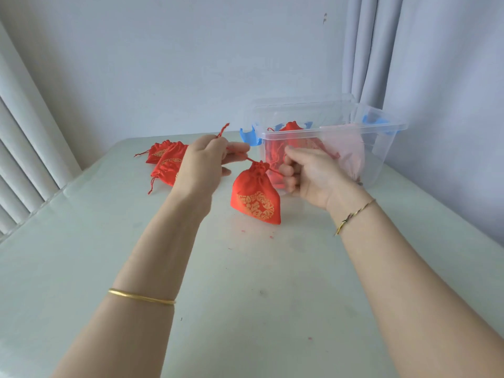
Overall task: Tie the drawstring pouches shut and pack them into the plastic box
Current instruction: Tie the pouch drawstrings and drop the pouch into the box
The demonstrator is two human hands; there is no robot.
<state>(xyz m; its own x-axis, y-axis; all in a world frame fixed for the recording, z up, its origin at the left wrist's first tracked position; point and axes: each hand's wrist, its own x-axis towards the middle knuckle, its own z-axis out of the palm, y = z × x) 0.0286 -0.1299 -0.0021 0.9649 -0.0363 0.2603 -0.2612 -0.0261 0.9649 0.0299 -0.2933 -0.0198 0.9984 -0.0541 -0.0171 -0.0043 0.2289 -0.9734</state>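
Note:
A red drawstring pouch (255, 196) with a gold emblem hangs just above the table between my hands, its neck gathered tight. My left hand (203, 163) pinches one red cord end, which sticks up past my fingers. My right hand (308, 174) grips the other cord end on the pouch's right side. Two more red pouches (166, 162) lie together on the table behind my left hand. The clear plastic box (379, 137) with blue latches stands at the back right, and at least one red pouch (293, 130) sits inside it.
The pale table (245, 282) runs up to a wall at the back. Grey curtains (436, 64) hang behind the box on the right. A white slatted panel (24, 165) borders the table's left side. The box's clear lid leans behind it.

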